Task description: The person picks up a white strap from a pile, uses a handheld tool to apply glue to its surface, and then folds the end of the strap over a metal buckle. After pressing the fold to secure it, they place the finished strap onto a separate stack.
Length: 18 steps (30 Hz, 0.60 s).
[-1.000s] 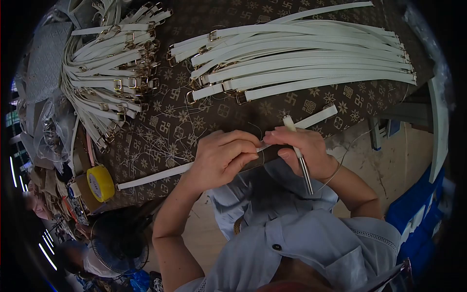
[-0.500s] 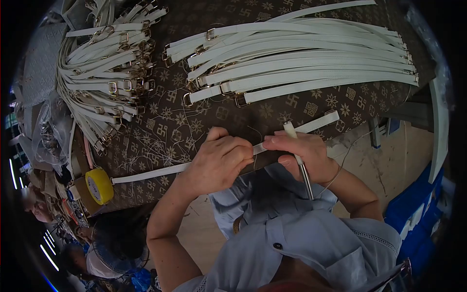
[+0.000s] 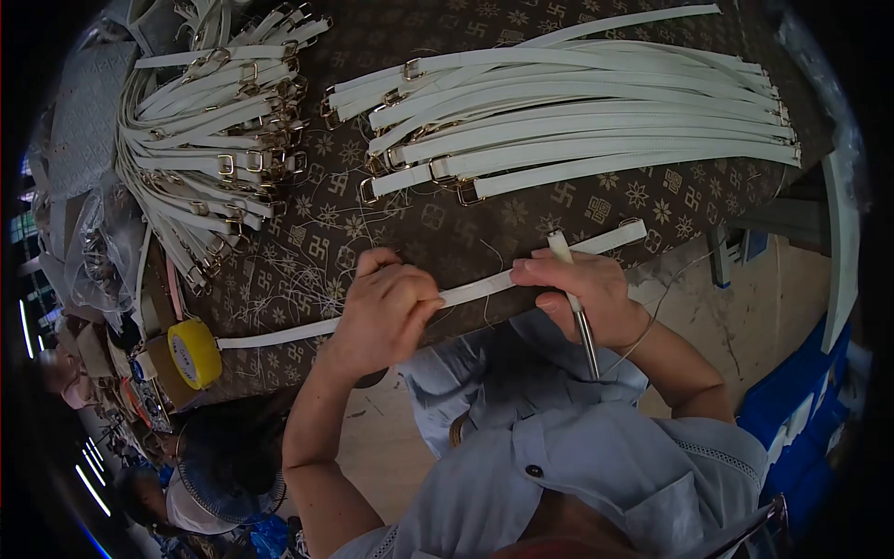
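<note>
- At the near edge of the table (image 3: 424,250), the strap (image 3: 477,288) seems pinched by the left hand (image 3: 384,312), perhaps for steadiness.
- The tool (image 3: 584,329) is gripped by the right hand (image 3: 603,293).

1. Left hand (image 3: 384,307): curled inward, fingertips (image 3: 434,305) toward three o'clock.
2. Left forearm (image 3: 317,410): slanting toward one o'clock.
3. Right hand (image 3: 596,293): fingers (image 3: 540,272) extended toward nine o'clock, thumb (image 3: 552,304) apart from them.
4. Right forearm (image 3: 684,368): slanting toward eleven o'clock.
</note>
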Tool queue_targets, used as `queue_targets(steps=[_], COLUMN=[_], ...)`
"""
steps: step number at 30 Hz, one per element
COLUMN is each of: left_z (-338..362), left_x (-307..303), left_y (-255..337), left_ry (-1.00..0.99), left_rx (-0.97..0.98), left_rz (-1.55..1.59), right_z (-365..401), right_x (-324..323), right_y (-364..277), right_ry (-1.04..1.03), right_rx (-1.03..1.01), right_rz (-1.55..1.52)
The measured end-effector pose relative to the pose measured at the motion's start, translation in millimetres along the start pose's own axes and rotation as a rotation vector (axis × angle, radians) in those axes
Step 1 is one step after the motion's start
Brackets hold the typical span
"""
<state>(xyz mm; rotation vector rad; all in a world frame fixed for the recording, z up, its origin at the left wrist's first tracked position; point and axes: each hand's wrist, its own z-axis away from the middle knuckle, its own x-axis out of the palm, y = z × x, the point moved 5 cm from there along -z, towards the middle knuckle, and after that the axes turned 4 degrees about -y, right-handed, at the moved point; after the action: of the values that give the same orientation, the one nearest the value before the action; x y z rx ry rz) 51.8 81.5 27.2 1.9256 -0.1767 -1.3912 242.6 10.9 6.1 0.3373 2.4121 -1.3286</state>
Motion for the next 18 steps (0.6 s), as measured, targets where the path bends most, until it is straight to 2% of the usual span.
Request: queue_targets(steps=[3, 7, 9, 11, 12, 18], left_z=[28.0, 32.8, 15.3, -2.6, -10.7, -15.8], left_x=[-16.9, -19.7, -5.8, 8.1, 14.5, 23.2], left_y=[-20.3, -2.6, 20.6, 30.1, 32.4, 28.6], left_ry=[0.174, 0.286, 0.265, 0.226, 0.171, 0.190], left_rx=[-0.134, -0.217, -0.184, -0.178, -0.170, -0.175], left_rz=[0.003, -0.107, -0.235, -0.229, -0.226, -0.235], right_z=[0.7, 2.1, 2.1, 1.6, 1.3, 1.6], right_x=[0.5, 1.8, 1.4, 1.8, 1.1, 0.6], right_y=[1.2, 1.1, 0.3, -0.3, -0.4, -0.4], right_ry=[-0.016, -0.043, -0.013, -0.011, 0.002, 0.009], right_rx=[0.019, -0.002, 0.013, 0.010, 0.014, -0.002], right_rz=[-0.013, 0.029, 0.032, 0.022, 0.005, 0.007])
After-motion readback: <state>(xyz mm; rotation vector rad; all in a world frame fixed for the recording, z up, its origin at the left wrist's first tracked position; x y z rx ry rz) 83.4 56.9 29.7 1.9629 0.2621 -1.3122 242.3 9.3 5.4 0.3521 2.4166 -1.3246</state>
